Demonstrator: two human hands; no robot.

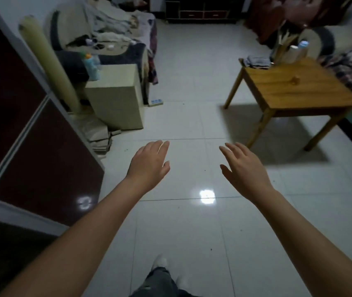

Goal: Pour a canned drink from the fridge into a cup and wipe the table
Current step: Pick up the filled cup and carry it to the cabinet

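Note:
My left hand (150,165) and my right hand (243,166) are stretched out in front of me over the white tiled floor, palms down, fingers apart, both empty. The dark red fridge (31,133) with pale trim stands at my left, its doors closed. A low wooden table (295,88) stands at the right, well beyond my right hand. On its far corner lie a folded grey cloth (257,61) and a pale cup (293,53) beside a bottle. No can is in sight.
A beige box (117,93) with a bottle on it and a rolled mat (48,61) stand past the fridge. Behind them is a cluttered sofa (110,35). A dark cabinet (200,9) lines the far wall. My leg and shoe (159,273) show below.

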